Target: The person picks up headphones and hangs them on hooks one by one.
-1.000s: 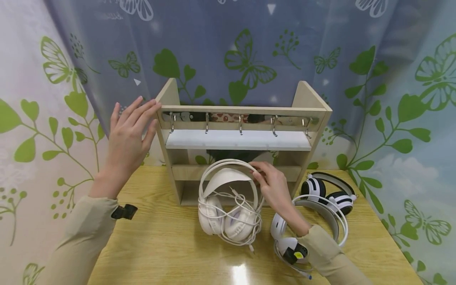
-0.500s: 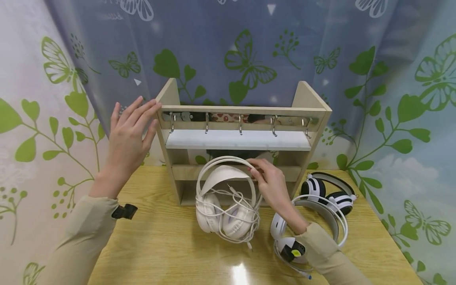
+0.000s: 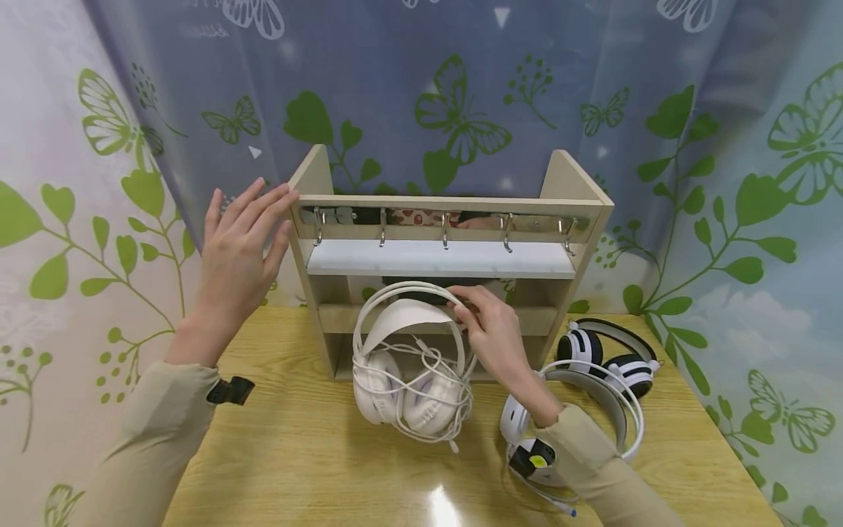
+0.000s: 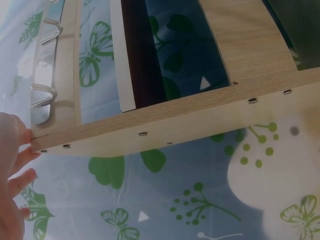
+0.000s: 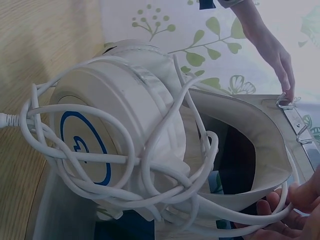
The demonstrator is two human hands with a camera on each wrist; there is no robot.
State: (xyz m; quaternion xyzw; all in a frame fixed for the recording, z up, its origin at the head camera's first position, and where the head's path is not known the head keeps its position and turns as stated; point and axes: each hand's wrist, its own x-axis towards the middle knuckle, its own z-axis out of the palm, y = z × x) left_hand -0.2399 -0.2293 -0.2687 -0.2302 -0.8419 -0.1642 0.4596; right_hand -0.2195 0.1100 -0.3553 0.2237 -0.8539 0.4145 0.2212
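Note:
White headphones (image 3: 411,366) hang in front of the wooden rack (image 3: 316,293), their cable wound around both ear cups. My right hand (image 3: 490,329) pinches the right side of their headband between thumb and fingers. In the right wrist view the looped white cable (image 5: 165,170) crosses the ear cup (image 5: 115,110). My left hand (image 3: 240,256) touches the rack's upper left corner with fairly straight fingers. A metal strip with several hooks (image 3: 445,230) runs along the rack's top front; no headphones hang on those hooks. The left wrist view shows the rack's side panel (image 4: 150,125) beside my fingertips.
Other white headphones (image 3: 635,417) lie on the wooden table (image 3: 276,454) at the right, partly behind my right forearm. Black-and-white headphones (image 3: 628,373) lie behind them. A patterned curtain (image 3: 369,88) hangs behind the rack.
The right hand has moved the white headphones slightly up and to the left. The left hand has stayed at the rack's corner.

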